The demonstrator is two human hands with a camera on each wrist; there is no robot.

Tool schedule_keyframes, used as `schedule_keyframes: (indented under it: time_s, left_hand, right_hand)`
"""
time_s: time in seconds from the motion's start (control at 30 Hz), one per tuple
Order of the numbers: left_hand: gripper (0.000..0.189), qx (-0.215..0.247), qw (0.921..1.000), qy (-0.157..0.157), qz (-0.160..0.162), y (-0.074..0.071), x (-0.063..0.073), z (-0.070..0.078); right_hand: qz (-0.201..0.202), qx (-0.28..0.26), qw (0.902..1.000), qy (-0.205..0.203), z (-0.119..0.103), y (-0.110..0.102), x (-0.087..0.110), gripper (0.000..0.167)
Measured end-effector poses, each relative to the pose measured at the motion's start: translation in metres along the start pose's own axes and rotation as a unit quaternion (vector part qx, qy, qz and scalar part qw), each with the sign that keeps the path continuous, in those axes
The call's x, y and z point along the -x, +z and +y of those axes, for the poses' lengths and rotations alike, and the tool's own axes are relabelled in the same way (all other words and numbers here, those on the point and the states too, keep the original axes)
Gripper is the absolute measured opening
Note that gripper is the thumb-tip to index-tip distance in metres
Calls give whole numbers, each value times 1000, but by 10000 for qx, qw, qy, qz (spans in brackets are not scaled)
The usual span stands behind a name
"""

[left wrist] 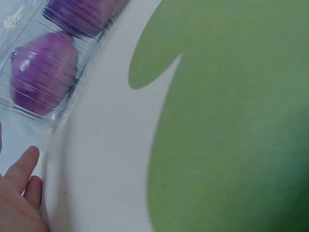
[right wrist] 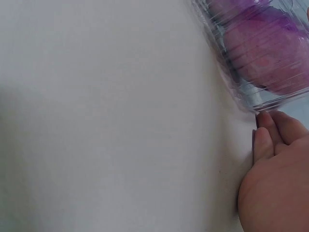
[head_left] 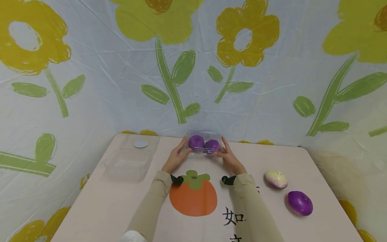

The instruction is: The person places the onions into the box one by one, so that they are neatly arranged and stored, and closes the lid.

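A clear plastic box (head_left: 204, 153) sits near the table's far edge. Two rounded purple vegetables (head_left: 196, 143) lie side by side inside it; their exact kind is unclear. At the box's left end my left hand (head_left: 176, 158) holds it, with the thumb by the front corner and a finger along the side. My right hand (head_left: 231, 160) grips the opposite end, thumb at the front. In the right wrist view its fingers (right wrist: 263, 140) meet the box's lower corner. Two of the left fingers (left wrist: 24, 169) show apart from the box in the left wrist view.
Another clear plastic container (head_left: 127, 164) stands on the left of the table, with a pale round disc (head_left: 141, 144) behind it. To the right lie a cream-and-purple vegetable (head_left: 275, 178) and a purple one (head_left: 300, 203). A flowered cloth (head_left: 196, 80) hangs behind the table.
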State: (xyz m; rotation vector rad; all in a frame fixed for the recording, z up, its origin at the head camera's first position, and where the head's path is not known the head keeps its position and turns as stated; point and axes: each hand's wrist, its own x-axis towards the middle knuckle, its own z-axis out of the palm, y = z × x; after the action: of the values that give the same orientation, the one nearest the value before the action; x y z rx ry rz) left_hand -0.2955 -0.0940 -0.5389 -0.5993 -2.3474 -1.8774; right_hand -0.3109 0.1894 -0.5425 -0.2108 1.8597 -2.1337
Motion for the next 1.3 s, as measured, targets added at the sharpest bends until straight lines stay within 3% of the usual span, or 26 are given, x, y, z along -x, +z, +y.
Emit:
schedule_keyframes:
  time_s: [0.3,0.43,0.53,0.63,0.77,0.87,0.93,1.0,1.1,1.2,1.3]
  left_hand:
    - [69,-270,9992,-223,-172,-1,-2,-26]
    - [72,-193,9992,-259,-235,-4,1,-28]
    - [73,-13,9991,-420,-50,-6,1,-26]
    - [69,340,9968,-643,347,-8,0,-19]
    - [65,490,9923,-916,672,-17,1,6]
    - [62,316,9920,-1056,608,-31,1,37]
    - [61,194,9918,-1206,383,-47,7,71]
    - [61,83,9924,-1213,212,-66,12,98]
    - [61,-202,9941,-1069,44,-98,25,123]
    - [62,-618,9950,-773,155,-130,40,122]
    - [62,-1207,9899,-669,337,-161,61,123]
  right_hand:
    - [-8,-247,9997,-75,5,0,1,94]
    - [99,-283,9995,-103,4,5,5,92]
    - [320,-377,9988,-46,0,10,7,89]
    - [544,-314,9980,49,-8,16,10,86]
    - [969,339,9946,174,-30,22,16,86]
    - [1383,1046,9849,-12,-54,30,25,80]
    - [1521,1413,9779,-248,-70,39,33,75]
    - [1567,1649,9721,-566,-82,49,38,69]
    - [1409,1664,9706,-1018,-93,68,43,66]
    - [1108,1509,9732,-1333,-96,95,47,65]
    - [730,1268,9799,-1355,-94,127,52,64]
